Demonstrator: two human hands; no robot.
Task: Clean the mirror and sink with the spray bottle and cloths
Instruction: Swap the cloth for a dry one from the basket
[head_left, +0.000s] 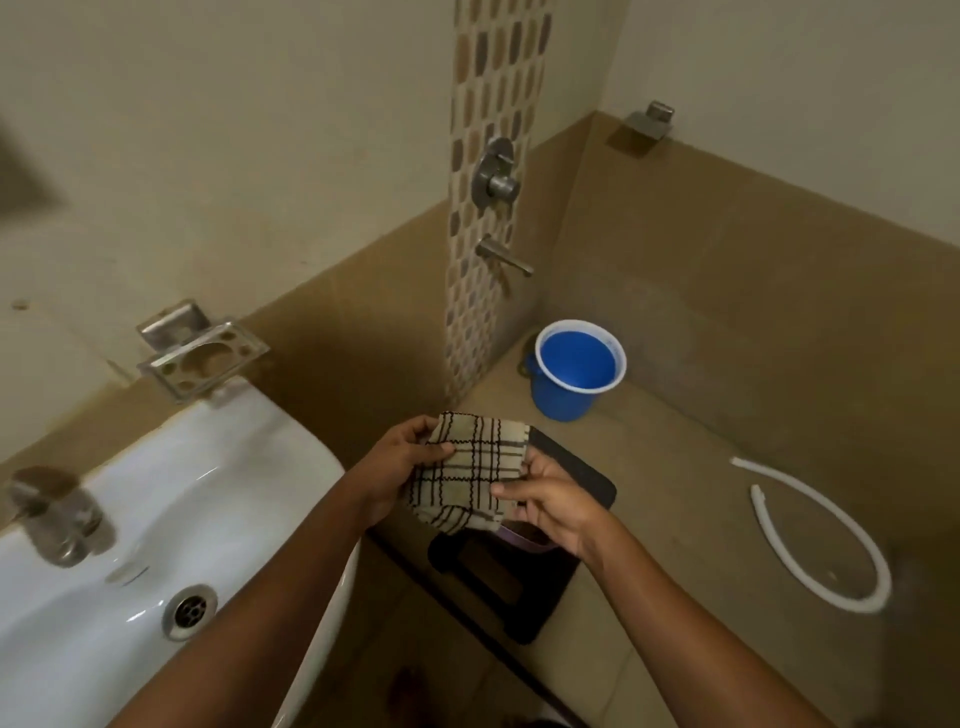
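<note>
Checked cloth (470, 470): pinched between left hand (397, 467) and right hand (550, 501), beside sink (291, 447); loose lower fold risked slipping free.

Walls: in front of me, cream-painted upper wall (260, 130) over a band of glossy brown tile (753, 291), meeting in a corner.
Feature strip: a vertical column of pebble-patterned mosaic tile (488, 218) runs down the wall.
Fittings: a round steel shower mixer valve (496, 174) sits on that strip, a steel spout (504, 257) below it; a small steel bracket (649, 122) is fixed to the right-hand wall.
Holder: a steel wall-mounted toothbrush holder (200, 356) is on my left.
Floor: beige tiled floor (701, 519), with a blue plastic bucket (576, 369) in the corner, a curved white hose (826, 535) to the right, and a low dark stool (514, 582) below me.
Light: dim, warm, with soft reflections on the tile.
</note>
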